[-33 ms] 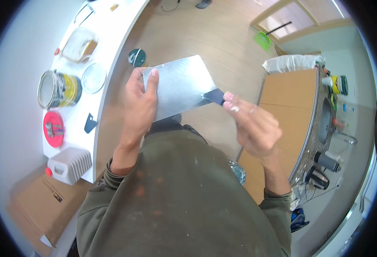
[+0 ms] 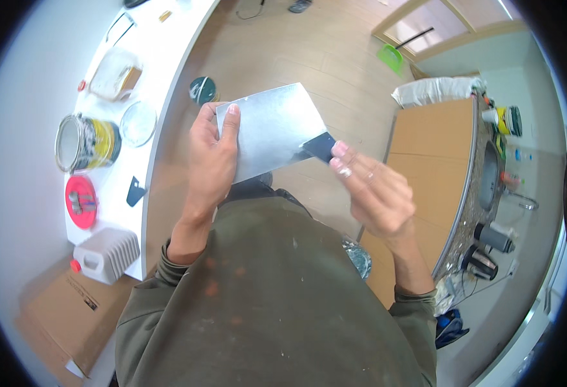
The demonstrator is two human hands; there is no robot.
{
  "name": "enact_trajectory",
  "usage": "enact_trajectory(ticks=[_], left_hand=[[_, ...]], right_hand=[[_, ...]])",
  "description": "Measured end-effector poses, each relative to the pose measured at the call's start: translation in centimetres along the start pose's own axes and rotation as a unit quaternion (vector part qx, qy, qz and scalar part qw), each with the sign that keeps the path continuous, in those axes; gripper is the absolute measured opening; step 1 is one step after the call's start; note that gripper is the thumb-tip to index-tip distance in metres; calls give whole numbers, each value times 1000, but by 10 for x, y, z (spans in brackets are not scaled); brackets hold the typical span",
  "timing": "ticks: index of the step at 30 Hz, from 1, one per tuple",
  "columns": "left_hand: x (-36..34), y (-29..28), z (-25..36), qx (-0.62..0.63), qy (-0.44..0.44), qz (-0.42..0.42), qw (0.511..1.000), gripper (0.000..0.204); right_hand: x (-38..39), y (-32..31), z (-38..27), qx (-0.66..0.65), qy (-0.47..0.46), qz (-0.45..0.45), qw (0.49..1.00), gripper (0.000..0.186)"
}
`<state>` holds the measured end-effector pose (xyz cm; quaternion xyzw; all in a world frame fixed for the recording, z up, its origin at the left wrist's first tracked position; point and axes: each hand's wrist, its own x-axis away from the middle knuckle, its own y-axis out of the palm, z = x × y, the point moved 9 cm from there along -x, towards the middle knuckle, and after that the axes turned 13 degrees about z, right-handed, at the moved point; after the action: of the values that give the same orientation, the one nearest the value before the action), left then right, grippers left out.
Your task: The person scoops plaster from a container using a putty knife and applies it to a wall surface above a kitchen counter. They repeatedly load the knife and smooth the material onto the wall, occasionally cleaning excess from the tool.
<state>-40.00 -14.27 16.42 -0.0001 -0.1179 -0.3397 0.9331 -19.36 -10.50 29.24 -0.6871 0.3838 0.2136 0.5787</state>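
Observation:
My left hand (image 2: 214, 151) grips a flat, shiny silver-grey rectangular plate (image 2: 273, 126) by its left edge, thumb on top and fingers underneath. The plate is held in front of my body, above the floor. Between thumb and fingers, my right hand (image 2: 379, 197) pinches a small dark flat scraper (image 2: 319, 147). The scraper's wide edge lies against the lower right part of the plate. White smears mark the right fingertips.
On the white counter (image 2: 167, 97) at left are an open paint can (image 2: 88, 142), a clear tub (image 2: 114, 76), a red lid (image 2: 81, 201), another dark scraper (image 2: 134, 191) and a jerrycan (image 2: 105, 255). A sink (image 2: 488, 175) and cardboard-covered cabinets (image 2: 428, 148) line the right.
My right hand has shifted slightly left and down with the scraper, which stays against the plate. The left hand keeps the same hold. The surroundings have shifted a little in view.

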Motion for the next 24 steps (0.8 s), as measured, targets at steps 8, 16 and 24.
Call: enact_trajectory(ticks=[8,16,24], left_hand=[[-23,92,5,-28,30,-104,994,22],[-29,149,19,-119,67,-170,976,21],[-50,181,-12,-120,74,-201,969,20]], right_hand=[[33,-23,15,130,43,14,990,16],[28,-29,55,188,114,35,975,20],[43,-38,70,168,228,72,956,22]])
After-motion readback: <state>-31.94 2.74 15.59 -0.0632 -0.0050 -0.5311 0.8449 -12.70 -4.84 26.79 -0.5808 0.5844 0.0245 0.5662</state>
